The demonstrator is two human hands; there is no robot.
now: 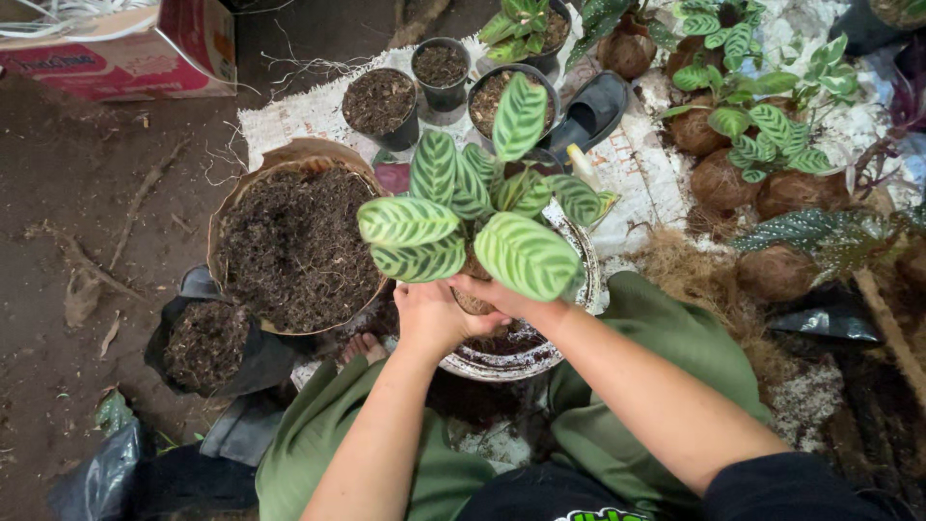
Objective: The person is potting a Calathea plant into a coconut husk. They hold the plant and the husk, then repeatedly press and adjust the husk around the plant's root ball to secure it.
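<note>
1 pink-red and white cardboard box sits at the top-left corner, on bare soil.

So the plant is one of those striped-leaf types, broad oval leaves in pale green with dark green bands, fanning out in all directions. It stands upright, its brown root ball sitting over a round white-rimmed pot that's got dark soil in it.

Both bare forearms extend forward and converge; left hand lies knuckles-up with fingers curled, right hand beside it, touching, fingers closed in a grasp.
</note>
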